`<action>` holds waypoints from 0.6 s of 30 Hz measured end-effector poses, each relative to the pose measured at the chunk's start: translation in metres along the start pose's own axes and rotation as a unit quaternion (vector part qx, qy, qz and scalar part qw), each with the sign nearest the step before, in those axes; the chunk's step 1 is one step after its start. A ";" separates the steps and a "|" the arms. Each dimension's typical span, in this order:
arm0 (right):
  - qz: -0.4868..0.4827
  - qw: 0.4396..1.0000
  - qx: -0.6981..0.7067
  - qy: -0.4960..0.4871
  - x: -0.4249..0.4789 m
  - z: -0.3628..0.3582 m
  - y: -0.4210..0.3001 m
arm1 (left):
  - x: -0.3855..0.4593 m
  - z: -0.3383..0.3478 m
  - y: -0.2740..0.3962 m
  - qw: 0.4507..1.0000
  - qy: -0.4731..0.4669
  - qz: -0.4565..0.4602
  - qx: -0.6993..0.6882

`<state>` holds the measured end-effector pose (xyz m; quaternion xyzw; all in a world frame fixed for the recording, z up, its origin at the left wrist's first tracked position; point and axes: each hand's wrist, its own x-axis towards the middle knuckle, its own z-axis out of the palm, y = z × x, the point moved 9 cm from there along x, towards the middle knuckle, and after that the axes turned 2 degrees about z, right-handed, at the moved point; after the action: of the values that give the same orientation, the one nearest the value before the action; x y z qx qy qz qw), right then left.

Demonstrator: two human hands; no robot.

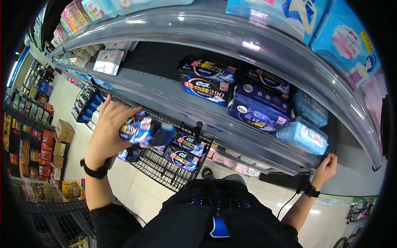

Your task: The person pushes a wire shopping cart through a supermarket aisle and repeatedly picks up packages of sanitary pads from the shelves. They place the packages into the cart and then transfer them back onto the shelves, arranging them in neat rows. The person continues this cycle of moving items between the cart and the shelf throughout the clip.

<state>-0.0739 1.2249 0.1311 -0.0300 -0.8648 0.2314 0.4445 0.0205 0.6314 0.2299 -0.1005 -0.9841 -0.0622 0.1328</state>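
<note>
My left hand [108,130] grips a dark blue pack of sanitary pads [145,130], held above a black wire shopping cart [149,166]. Part of that pack is blurred. Inside the cart lie similar packs [183,158], near its right end. My right hand [327,167] has curled fingers at the right end of the shelf's clear front rail [257,145]; whether it grips the rail is unclear. On the shelf stand matching dark packs [206,90], stacked, beside purple packs [260,107] and light blue packs [302,136].
A curved clear rail [217,31] fronts the upper shelf, which bears large light blue packs [344,46]. White packs [108,62] stand farther left. Blue-and-black packaged goods [88,105] are at the cart's far end. Cardboard boxes [64,130] stand beside the opposite display.
</note>
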 end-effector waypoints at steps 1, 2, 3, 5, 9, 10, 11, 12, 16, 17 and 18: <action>0.003 1.000 -0.003 -0.002 0.000 -0.001 0.000 | 0.018 -0.010 0.016 0.998 0.012 0.052 0.014; 0.007 1.000 -0.007 -0.002 0.000 -0.002 0.000 | 0.037 -0.013 0.029 0.997 0.006 0.075 0.018; 0.002 1.000 -0.007 0.001 0.000 -0.004 0.000 | 0.053 -0.013 0.039 0.994 0.012 0.106 0.015; -0.013 1.000 0.000 0.003 0.003 -0.004 -0.006 | 0.075 -0.018 0.064 0.983 0.052 0.175 0.015; -0.013 1.000 0.000 0.011 0.002 -0.003 -0.004 | 0.109 0.005 0.075 0.978 0.008 0.206 -0.031; -0.014 1.000 -0.004 0.008 0.002 -0.003 -0.003 | 0.115 0.011 0.074 0.980 -0.015 0.196 -0.030; -0.018 1.000 -0.006 0.012 0.002 -0.003 -0.003 | 0.121 0.018 0.072 0.981 -0.038 0.187 -0.029; -0.021 1.000 -0.006 0.014 0.002 -0.003 -0.004 | 0.125 0.023 0.070 0.980 -0.044 0.192 -0.034; -0.018 1.000 -0.008 0.011 0.002 -0.003 -0.006 | 0.136 0.031 0.059 0.977 -0.037 0.204 -0.052; -0.027 0.999 -0.011 0.014 0.001 -0.003 -0.006 | 0.138 0.030 0.057 0.977 -0.027 0.204 -0.056; -0.037 0.999 -0.014 0.015 0.001 -0.003 -0.005 | 0.141 0.031 0.057 0.974 -0.017 0.217 -0.057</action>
<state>-0.0716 1.2223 0.1358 -0.0075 -0.8620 0.2016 0.4651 -0.1077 0.7166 0.2446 -0.3200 -0.9358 -0.0858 0.1202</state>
